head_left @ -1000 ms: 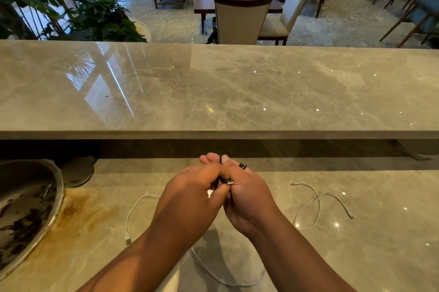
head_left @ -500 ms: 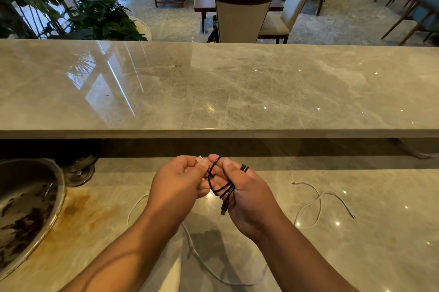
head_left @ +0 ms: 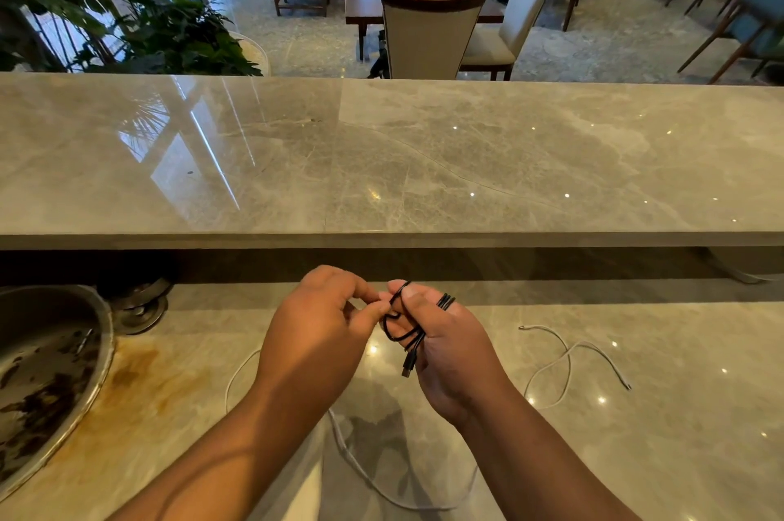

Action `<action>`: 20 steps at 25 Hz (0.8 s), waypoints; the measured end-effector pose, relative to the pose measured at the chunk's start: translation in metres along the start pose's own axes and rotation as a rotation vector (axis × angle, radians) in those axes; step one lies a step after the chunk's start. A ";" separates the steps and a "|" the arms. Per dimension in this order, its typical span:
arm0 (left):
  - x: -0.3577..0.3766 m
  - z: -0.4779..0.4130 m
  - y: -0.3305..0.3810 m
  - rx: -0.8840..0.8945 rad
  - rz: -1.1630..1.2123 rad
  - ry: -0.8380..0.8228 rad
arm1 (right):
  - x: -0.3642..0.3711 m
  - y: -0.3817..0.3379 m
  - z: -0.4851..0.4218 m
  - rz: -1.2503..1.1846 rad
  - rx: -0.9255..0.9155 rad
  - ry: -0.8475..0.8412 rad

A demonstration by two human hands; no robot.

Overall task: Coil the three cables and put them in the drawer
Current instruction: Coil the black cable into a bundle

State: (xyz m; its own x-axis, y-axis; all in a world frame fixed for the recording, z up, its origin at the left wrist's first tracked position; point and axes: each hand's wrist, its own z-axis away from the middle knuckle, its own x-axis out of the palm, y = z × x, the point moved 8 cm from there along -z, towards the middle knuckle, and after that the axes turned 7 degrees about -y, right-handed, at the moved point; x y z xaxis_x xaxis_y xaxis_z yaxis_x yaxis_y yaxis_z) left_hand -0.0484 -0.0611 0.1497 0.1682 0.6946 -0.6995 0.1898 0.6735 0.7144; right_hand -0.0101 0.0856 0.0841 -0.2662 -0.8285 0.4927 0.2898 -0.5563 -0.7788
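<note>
Now the right hand (head_left: 449, 351) holds the black cable (head_left: 407, 329) coiled, fingers curled around the loops, one plug hanging down toward the surface (head_left: 636, 457). Just left of it, the left hand (head_left: 318, 334) pinches the coil's free end between thumb and forefinger. Two white cables lie uncoiled, one (head_left: 568, 359) nearer the right hand, the other (head_left: 360, 474) under the forearms.

My left hand (head_left: 316, 334) hides part of one white cable (head_left: 360, 474); the sink (head_left: 99, 355) is cut off at the left edge.
</note>
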 end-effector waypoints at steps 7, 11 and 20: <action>0.015 0.022 0.031 0.281 -0.177 -0.171 | -0.005 0.002 -0.006 -0.064 0.049 0.086; 0.016 0.021 0.038 0.350 -0.320 -0.132 | -0.001 0.006 -0.006 -0.003 0.047 0.054; 0.008 0.008 -0.010 -0.073 0.249 -0.141 | 0.007 0.002 0.001 0.122 0.050 -0.080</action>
State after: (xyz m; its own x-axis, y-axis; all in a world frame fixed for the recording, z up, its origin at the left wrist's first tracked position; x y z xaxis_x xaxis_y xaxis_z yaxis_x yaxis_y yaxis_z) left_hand -0.0407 -0.0645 0.1371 0.3344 0.8023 -0.4944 0.0568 0.5065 0.8604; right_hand -0.0103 0.0784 0.0868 -0.1531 -0.8913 0.4267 0.3618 -0.4524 -0.8152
